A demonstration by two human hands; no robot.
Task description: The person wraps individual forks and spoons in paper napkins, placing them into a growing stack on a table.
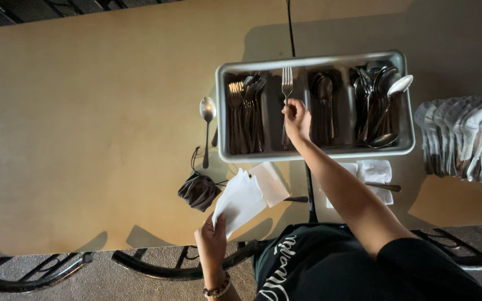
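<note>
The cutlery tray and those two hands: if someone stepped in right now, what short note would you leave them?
Right hand: pinching a fork over the cutlery tray, second compartment from the left.
Left hand: holding a white napkin near the table edge.
Done: a row of napkin-wrapped cutlery bundles lies to the right of the tray.
Left: forks and spoons remain in the tray; a loose spoon lies left of it, more napkins in front.

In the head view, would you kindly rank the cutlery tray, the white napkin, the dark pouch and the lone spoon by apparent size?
1. Cutlery tray
2. White napkin
3. Dark pouch
4. Lone spoon, longer than the pouch but far slimmer.
</note>
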